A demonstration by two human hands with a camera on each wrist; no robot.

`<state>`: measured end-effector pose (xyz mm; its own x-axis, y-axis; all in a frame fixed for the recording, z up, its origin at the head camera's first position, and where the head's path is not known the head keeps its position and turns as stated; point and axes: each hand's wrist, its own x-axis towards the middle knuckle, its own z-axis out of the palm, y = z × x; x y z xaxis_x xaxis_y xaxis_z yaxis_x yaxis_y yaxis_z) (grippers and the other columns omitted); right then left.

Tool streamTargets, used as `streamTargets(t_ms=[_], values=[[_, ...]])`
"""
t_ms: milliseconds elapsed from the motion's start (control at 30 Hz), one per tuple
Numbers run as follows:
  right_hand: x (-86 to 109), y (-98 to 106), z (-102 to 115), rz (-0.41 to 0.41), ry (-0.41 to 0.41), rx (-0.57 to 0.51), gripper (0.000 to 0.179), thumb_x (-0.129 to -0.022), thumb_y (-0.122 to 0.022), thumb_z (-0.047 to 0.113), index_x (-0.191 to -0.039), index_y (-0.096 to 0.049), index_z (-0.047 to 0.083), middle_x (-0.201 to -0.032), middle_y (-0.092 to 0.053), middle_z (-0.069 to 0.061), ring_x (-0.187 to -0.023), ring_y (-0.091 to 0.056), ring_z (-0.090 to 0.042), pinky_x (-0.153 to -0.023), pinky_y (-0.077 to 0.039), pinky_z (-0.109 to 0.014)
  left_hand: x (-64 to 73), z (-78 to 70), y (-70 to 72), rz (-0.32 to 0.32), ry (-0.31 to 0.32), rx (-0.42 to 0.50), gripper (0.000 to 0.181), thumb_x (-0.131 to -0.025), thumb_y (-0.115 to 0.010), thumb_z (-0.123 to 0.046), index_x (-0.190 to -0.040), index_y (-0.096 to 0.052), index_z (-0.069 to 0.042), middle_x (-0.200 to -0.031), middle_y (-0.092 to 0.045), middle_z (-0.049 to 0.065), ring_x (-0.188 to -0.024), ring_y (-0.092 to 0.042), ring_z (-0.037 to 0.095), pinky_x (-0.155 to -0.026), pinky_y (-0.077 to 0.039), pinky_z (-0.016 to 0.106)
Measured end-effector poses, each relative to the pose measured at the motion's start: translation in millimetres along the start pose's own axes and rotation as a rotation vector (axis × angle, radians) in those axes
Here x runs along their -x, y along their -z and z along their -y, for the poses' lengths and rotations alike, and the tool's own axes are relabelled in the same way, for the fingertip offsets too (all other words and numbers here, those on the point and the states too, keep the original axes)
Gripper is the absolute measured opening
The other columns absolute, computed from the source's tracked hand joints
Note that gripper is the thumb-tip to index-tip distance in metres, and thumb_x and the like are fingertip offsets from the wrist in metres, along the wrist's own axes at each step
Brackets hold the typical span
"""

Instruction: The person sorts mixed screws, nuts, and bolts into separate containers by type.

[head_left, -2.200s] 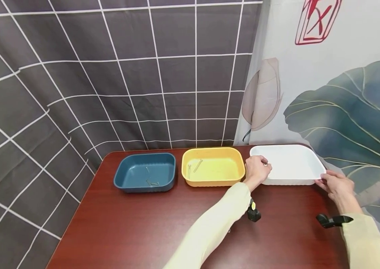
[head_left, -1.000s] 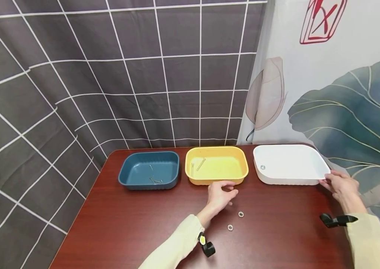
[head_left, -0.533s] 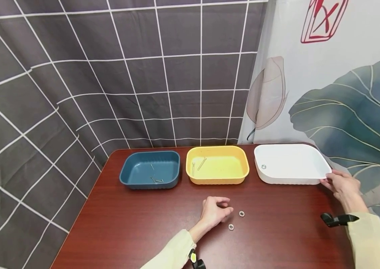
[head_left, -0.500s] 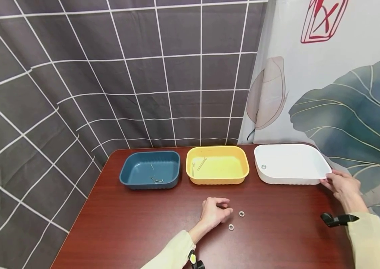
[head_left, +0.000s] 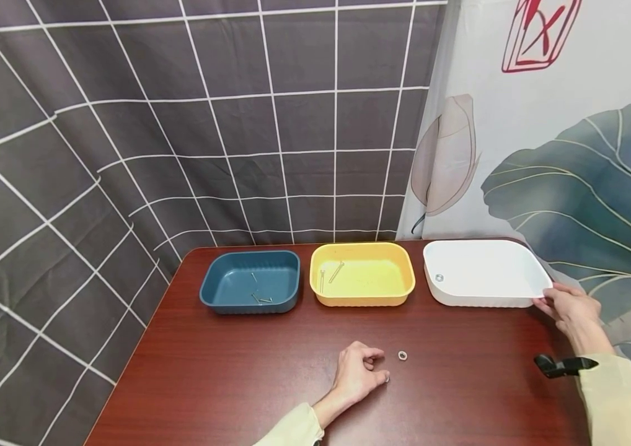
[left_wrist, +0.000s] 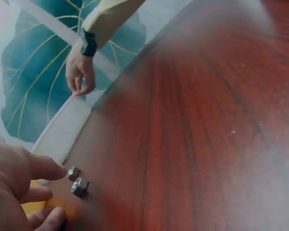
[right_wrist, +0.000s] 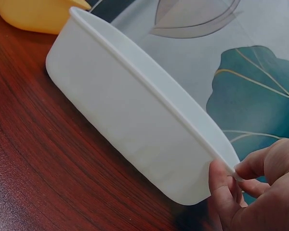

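Observation:
My left hand (head_left: 353,375) is low over the table, thumb and fingers spread apart, with one hex nut (head_left: 387,379) right at the thumb tip. Another hex nut (head_left: 402,355) lies just right of the fingers. The left wrist view shows both silver nuts (left_wrist: 79,187) on the wood beside the fingertips of that hand (left_wrist: 19,183). My right hand (head_left: 572,310) pinches the near right corner of the white plastic tray (head_left: 488,300); the right wrist view shows thumb and fingers on its rim (right_wrist: 183,127). Inside the tray, a nut (head_left: 439,278) sits at the left.
Left of the white tray stand a yellow tray (head_left: 362,301) holding a few bolts (head_left: 336,272) and a dark blue tray (head_left: 248,308) with several thin screws (head_left: 262,300). All three line the back edge of the reddish wood table (head_left: 226,371), before hanging cloths.
The left hand has left the white tray, where a nut now shows, and come back left and toward me to the loose nuts. The right hand keeps its hold on the tray corner.

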<state>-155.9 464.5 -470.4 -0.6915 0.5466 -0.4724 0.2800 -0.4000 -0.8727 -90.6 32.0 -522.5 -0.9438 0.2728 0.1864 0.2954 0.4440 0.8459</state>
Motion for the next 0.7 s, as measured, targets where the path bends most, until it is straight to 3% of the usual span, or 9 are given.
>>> streamTargets(t_ms=[333, 700], values=[[-0.1, -0.3, 0.0, -0.014, 0.002, 0.020, 0.029, -0.095, -0.057, -0.005, -0.113, -0.053, 0.017, -0.061, -0.054, 0.004, -0.051, -0.065, -0.012, -0.057, -0.062, -0.028, 9.2, -1.3, -2.6, 0.021, -0.028, -0.030, 0.031, -0.062, -0.089, 0.000, -0.091, -0.079, -0.003, -0.082, -0.051, -0.006, -0.073, -0.055, 0.001, -0.069, -0.051, 0.012], [1.9, -0.5, -0.1, -0.008, 0.006, 0.019, 0.027, -0.094, -0.057, -0.007, -0.110, -0.053, 0.015, -0.062, -0.054, 0.004, -0.051, -0.065, -0.013, -0.056, -0.062, -0.028, 7.1, -2.2, -2.0, 0.032, -0.059, -0.107, 0.035, -0.058, -0.092, -0.001, -0.090, -0.081, -0.006, -0.079, -0.051, -0.007, -0.070, -0.050, -0.001, -0.066, -0.045, 0.011]])
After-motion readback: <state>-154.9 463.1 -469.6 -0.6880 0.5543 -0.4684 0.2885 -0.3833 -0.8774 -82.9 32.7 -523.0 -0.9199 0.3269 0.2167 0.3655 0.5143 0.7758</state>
